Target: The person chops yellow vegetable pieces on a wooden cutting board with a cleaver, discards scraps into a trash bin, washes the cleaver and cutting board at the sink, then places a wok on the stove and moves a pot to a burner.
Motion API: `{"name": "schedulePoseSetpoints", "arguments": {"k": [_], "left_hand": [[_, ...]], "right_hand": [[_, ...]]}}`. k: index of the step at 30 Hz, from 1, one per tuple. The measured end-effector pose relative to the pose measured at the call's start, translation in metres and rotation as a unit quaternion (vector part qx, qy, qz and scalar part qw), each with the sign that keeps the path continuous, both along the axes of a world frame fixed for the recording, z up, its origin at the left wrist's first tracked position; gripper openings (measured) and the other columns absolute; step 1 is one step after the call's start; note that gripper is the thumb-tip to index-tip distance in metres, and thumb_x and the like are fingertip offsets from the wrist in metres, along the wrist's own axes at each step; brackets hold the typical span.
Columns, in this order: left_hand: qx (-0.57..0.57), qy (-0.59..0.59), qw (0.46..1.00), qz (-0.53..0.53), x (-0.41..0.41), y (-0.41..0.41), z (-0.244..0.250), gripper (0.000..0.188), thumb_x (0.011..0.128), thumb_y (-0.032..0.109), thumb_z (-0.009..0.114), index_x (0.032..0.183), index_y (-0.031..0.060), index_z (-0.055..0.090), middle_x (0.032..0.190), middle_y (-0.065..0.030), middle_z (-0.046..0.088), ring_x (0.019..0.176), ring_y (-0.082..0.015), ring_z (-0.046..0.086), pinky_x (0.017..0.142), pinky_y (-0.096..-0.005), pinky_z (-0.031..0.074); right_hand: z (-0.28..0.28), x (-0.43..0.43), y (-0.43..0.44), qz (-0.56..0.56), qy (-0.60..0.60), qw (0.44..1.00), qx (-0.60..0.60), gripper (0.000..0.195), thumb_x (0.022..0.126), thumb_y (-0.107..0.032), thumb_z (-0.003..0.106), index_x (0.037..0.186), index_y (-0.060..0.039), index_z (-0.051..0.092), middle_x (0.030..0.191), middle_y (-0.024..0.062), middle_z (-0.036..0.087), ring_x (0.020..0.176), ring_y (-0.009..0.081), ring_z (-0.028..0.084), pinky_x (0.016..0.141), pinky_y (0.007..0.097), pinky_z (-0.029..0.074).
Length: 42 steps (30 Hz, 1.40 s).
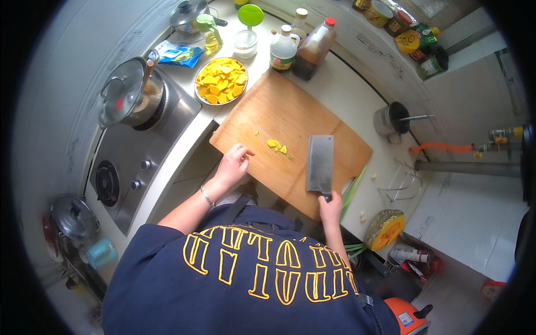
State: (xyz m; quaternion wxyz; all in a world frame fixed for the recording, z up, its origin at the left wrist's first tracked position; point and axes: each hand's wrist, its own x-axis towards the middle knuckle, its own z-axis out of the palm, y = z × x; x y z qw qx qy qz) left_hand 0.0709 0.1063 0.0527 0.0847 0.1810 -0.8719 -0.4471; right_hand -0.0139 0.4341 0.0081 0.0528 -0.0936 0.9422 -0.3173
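My right hand (331,206) grips the handle of a steel cleaver (320,163), whose broad blade lies over the right part of a wooden cutting board (280,100). At the board's near left edge is my left hand (237,164), fingers loosely curled, with nothing seen in it. A few small yellow-green pumpkin scraps (274,143) rest mid-board between the hands. Beyond the board's far left side stands a round dish heaped with cut pumpkin pieces (221,81). To the right, a cut pumpkin section with its rind (385,229) sits on the counter, near green onion stalks (352,193).
A pot with a glass lid (130,94) stands on the gas stove (167,113) at left. Behind the board are a white jug (283,49), a large bottle of dark liquid (314,50) and a glass jar (245,44). A metal cup (387,121) and wire rack (403,182) are at right.
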Motion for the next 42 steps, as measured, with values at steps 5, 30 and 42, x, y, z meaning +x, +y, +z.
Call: {"name": "schedulePoseSetpoints", "arguments": {"k": [5,30,42], "left_hand": [[-0.008,0.006,1.000,0.015,0.009,-0.006,0.002,0.015,0.085,-0.003,0.052,0.093,0.0009,0.065,0.083,-0.0095,0.056,0.066,-0.0162,0.059,0.063,-0.0272,0.049],[0.027,-0.003,0.989,0.148,0.056,-0.040,-0.013,0.012,0.084,-0.004,0.055,0.091,-0.0008,0.064,0.088,-0.0093,0.057,0.070,-0.0171,0.061,0.066,-0.0279,0.052],[0.032,-0.015,0.990,0.136,0.048,-0.045,-0.020,0.014,0.083,-0.003,0.056,0.094,-0.0006,0.065,0.091,-0.0108,0.056,0.072,-0.0193,0.062,0.068,-0.0301,0.052]], "right_hand": [[0.005,0.013,-0.020,-0.100,-0.233,0.954,-0.160,0.029,0.099,-0.032,0.053,0.100,-0.0040,0.048,0.054,0.0038,0.051,0.037,0.0128,0.052,0.033,0.0272,0.039],[-0.017,-0.100,-0.081,0.052,-0.119,0.985,-0.112,0.034,0.096,-0.034,0.056,0.091,-0.0011,0.057,0.056,0.0139,0.059,0.040,0.0234,0.056,0.039,0.0367,0.043],[0.006,-0.078,-0.112,0.221,-0.152,0.960,-0.077,0.032,0.091,-0.036,0.063,0.090,-0.0047,0.061,0.065,0.0195,0.059,0.061,0.0347,0.061,0.056,0.0425,0.045]]}}
